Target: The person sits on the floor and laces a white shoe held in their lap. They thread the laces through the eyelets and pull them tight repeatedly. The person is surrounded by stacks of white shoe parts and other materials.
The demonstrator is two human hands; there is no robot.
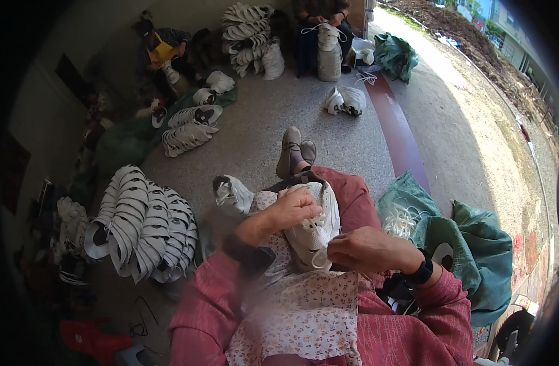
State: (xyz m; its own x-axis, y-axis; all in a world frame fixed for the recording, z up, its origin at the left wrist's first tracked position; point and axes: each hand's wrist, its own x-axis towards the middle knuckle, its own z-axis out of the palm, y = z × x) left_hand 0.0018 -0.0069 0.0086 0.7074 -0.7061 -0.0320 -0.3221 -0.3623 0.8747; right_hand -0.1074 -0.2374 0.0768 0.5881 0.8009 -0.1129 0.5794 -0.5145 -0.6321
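A white shoe upper [305, 239] lies on my lap over a floral apron [304, 317]. My left hand [294, 206] is closed on its upper part, with the fingers bent over the eyelet area. Below and to the right, my right hand [366, 249] has its fingers pinched together at a white shoelace [320, 260], which forms a small loop at the near end of the upper. Part of the lace is hidden by the fingers. Another white upper [233, 194] rests just left of my lap.
Stacks of nested white uppers [148, 222] stand at the left. Green sacks [465, 253] and a bundle of white laces [400, 221] are at my right. Two people sit at the back beside more stacked uppers [247, 36]. A red object [93, 341] is at the lower left.
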